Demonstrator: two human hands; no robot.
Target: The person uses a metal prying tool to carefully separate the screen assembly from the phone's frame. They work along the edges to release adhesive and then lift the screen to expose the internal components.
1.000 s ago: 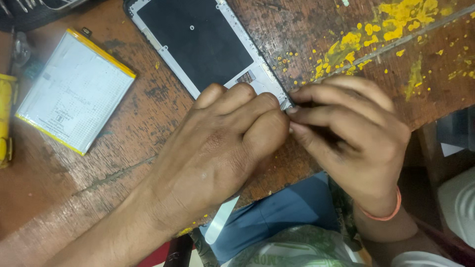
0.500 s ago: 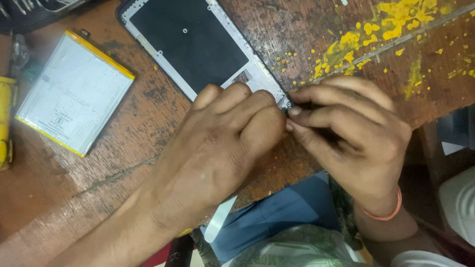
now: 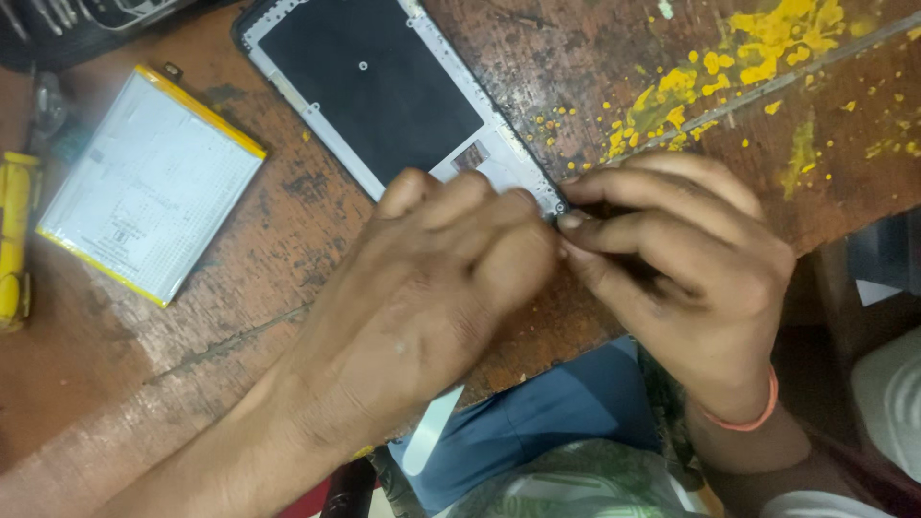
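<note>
Surface: worn wooden table (image 3: 240, 307), scuffed brown, with yellow paint spatter (image 3: 710, 77) well right of the frame.
Frame: phone frame (image 3: 374, 91) (white rim, black inside) lies flat on the table, slanting from the top edge down to the hands.
Left hand: left hand (image 3: 422, 288) rests curled over the frame's near corner, fingers bent narrow; whether it holds anything, I cannot tell.
Right hand: right hand (image 3: 691, 278) meets the left at that same corner, fingertips (image 3: 576, 223) pinched close at the rim.
Battery: battery (image 3: 149, 182), white with yellow edges, lies left of the frame, apart from it.
Tool: yellow tool (image 3: 14, 240) lies further left, beyond the battery.
</note>
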